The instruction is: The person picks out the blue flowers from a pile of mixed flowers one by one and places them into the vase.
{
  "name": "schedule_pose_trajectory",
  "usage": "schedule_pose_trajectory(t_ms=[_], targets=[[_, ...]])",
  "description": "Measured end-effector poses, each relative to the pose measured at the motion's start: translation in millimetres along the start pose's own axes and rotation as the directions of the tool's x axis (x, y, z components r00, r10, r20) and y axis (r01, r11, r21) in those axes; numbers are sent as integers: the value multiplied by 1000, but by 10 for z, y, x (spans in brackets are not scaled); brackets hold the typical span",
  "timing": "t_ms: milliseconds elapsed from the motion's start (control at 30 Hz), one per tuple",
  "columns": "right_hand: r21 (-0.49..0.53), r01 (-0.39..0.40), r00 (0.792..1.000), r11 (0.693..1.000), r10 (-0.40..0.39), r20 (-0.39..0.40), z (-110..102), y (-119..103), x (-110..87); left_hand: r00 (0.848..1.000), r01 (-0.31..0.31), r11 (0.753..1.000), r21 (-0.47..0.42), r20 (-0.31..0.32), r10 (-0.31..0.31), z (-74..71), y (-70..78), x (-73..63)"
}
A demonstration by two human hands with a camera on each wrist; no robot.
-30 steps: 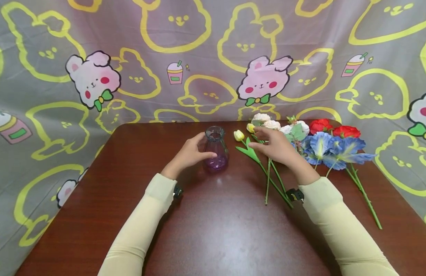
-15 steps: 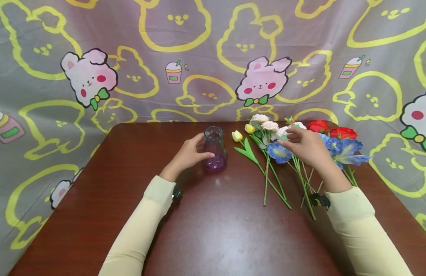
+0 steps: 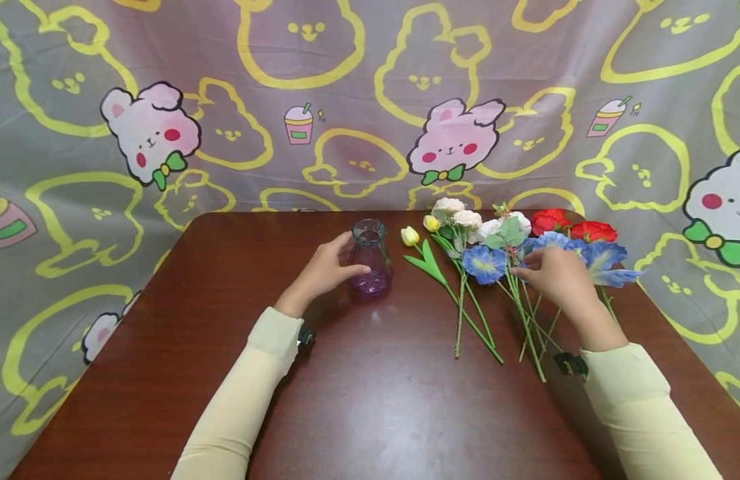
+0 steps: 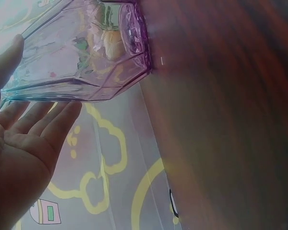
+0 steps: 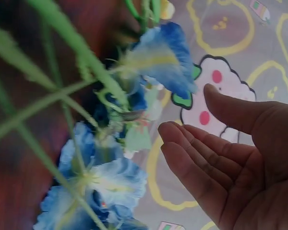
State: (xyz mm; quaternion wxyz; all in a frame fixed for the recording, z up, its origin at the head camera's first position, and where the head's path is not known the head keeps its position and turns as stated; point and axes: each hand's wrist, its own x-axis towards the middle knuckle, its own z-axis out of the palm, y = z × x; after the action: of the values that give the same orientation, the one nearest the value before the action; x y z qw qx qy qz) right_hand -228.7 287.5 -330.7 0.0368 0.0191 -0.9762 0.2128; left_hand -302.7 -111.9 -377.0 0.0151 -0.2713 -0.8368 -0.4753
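One purple-tinted glass vase (image 3: 376, 277) stands upright on the worktop (image 3: 166, 333), just in front of the person. The left hand (image 3: 322, 270) holds it from the side, its grip spread to the width of the glass, thumb on the near face and long fingers round the far face. To its right, two yellow-white tulips (image 3: 410, 236) lie near the vase, and pale flowers (image 3: 467, 219) lie just beyond. The right hand (image 3: 562, 280) is among the blue flowers (image 3: 485, 264), fingers slightly bent and thumb set apart, with nothing held in its grip; whether the fingertips brush a petal I cannot tell. Below the blooms, green stems (image 3: 533, 347) cross one another, and red flowers (image 3: 594, 231) lie behind. Pale yellow sleeves (image 3: 238, 393) cover both arms, and a patterned cloth (image 3: 346, 60) hangs beyond the worktop.
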Motion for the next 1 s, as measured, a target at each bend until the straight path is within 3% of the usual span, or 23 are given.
schedule_pose_trajectory(t_ms=[367, 600, 1000], targets=[[-41, -56, 994, 998, 59, 92, 190, 86, -50, 1000, -22, 1000, -9, 1, 22, -3, -15, -2], [-71, -12, 993, 997, 20, 115, 286, 106, -69, 1000, -22, 1000, -3, -1, 22, 1, -25, 7], [-99, -32, 987, 995, 47, 155, 350, 134, -58, 1000, -7, 1000, 9, -5, 7, 11, -24, 7]])
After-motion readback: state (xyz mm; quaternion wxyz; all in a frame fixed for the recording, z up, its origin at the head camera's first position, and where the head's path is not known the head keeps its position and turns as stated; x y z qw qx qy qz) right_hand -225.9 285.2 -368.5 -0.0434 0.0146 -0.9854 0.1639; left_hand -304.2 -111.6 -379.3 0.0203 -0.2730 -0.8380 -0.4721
